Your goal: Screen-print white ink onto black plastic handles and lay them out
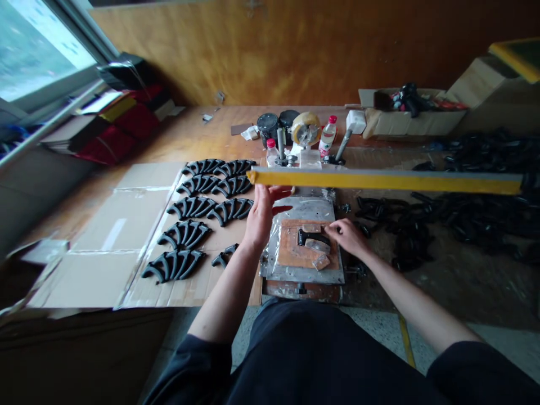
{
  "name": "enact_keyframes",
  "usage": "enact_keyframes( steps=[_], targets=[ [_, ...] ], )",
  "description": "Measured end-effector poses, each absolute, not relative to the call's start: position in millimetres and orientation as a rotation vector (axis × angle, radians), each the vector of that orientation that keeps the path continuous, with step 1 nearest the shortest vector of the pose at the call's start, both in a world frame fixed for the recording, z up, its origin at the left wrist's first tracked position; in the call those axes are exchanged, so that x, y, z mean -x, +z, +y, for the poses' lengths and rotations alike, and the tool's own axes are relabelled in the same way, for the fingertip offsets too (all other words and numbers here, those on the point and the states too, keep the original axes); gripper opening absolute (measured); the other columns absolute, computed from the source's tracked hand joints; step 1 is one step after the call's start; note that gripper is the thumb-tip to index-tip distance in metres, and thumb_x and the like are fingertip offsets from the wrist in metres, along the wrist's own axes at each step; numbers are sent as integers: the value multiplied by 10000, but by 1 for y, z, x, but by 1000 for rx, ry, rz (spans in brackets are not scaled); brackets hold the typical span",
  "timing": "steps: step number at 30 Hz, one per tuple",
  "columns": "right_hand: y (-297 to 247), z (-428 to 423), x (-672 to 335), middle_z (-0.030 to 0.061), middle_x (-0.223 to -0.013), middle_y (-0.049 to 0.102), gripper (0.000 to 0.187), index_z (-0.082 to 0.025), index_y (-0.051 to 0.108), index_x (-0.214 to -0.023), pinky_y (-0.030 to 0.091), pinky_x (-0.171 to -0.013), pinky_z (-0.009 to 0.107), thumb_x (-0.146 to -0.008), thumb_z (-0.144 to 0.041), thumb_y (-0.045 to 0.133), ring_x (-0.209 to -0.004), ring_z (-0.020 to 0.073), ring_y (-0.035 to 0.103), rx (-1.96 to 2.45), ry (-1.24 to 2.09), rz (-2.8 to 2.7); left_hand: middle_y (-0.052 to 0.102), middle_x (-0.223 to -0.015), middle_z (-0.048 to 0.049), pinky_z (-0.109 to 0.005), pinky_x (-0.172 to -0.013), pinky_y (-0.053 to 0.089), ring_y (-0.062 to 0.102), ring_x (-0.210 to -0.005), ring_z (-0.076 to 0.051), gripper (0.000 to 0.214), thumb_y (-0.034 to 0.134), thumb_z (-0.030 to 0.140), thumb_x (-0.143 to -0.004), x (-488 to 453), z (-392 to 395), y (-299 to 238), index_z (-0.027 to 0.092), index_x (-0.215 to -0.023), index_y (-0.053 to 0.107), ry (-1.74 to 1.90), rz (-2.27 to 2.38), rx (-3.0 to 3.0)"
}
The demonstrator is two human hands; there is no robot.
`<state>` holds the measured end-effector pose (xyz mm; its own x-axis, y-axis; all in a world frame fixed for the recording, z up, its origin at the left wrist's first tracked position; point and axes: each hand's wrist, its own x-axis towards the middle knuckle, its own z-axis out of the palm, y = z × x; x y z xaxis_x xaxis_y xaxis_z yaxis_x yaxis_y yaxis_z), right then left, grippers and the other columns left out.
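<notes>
A black curved handle-like part [314, 238] lies among small blocks on a brown board [289, 250], which rests on a metal plate [304, 275]. My right hand [346, 235] is at the board's right side, fingertips drawn together close to the part's right end; whatever they pinch, if anything, is too small to make out. My left hand [260, 216] is raised at the plate's left edge, fingers apart and pointing right. It sits just under the left end of a long yellow bar [379, 180], which crosses above the plate; I cannot tell if they touch.
Rows of black curved parts [183, 235] lie on cardboard [101, 225] at left. Heaped black parts [472, 197] cover the right side. Behind the plate stand metal posts [342, 146], a tape roll [306, 129], bottles [328, 136] and dark tubs [268, 125]. An open carton [413, 124] is back right.
</notes>
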<state>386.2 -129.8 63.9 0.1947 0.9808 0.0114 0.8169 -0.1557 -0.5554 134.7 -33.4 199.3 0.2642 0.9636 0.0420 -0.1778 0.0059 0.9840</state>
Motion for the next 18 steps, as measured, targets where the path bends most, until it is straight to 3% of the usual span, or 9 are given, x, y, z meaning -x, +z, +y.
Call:
enact_keyframes(
  steps=[3, 6, 8, 12, 15, 18],
  targets=[
    [50, -137, -336, 137, -978, 629, 203, -155, 593, -884, 451, -830, 352, -872, -357, 584, -952, 248, 579, 2203, 401, -1809, 679, -1061, -95, -274, -665, 539, 665, -863, -164, 568, 333, 655, -893, -139, -49, 176, 220, -1224, 486, 1052, 927, -1063],
    [65, -140, -301, 128, -887, 639, 163, -159, 557, -941, 446, -758, 332, -932, -305, 485, -872, 241, 586, 2302, 401, -1765, 710, -989, -148, -299, -589, 536, 686, -798, -222, 612, 474, 679, -821, -140, -89, 134, 153, -1120, 571, 571, 1016, -886],
    [79, -146, -282, 118, -892, 636, 162, -166, 548, -944, 438, -768, 327, -946, -304, 463, -895, 238, 578, 2156, 378, -1815, 709, -1009, -156, -325, -603, 547, 690, -840, -250, 611, 496, 681, -807, -140, -118, 109, 155, -1102, 589, 385, 1014, -762],
    [87, -157, -285, 56, -905, 635, 194, -199, 557, -833, 425, -836, 289, -964, -295, 450, -925, 179, 570, 1692, 446, -2044, 703, -997, -140, -295, -608, 543, 697, -811, -224, 526, 507, 641, -814, -113, -138, 78, 144, -961, 598, 526, 1110, -674],
    [70, -156, -344, 63, -911, 649, 187, -193, 579, -833, 441, -788, 290, -955, -267, 458, -886, 180, 597, 2044, 358, -1823, 711, -935, -117, -275, -561, 516, 680, -679, -183, 547, 424, 653, -831, -51, -118, 56, 141, -921, 596, 588, 1398, -821],
    [41, -155, -413, 152, -919, 676, 173, -142, 589, -1002, 454, -725, 333, -928, -267, 496, -865, 251, 639, 2570, 252, -1548, 705, -790, -135, -316, -566, 516, 661, -631, -203, 639, 215, 642, -875, 26, -98, 27, 139, -755, 590, 407, 1873, -956]
  ],
)
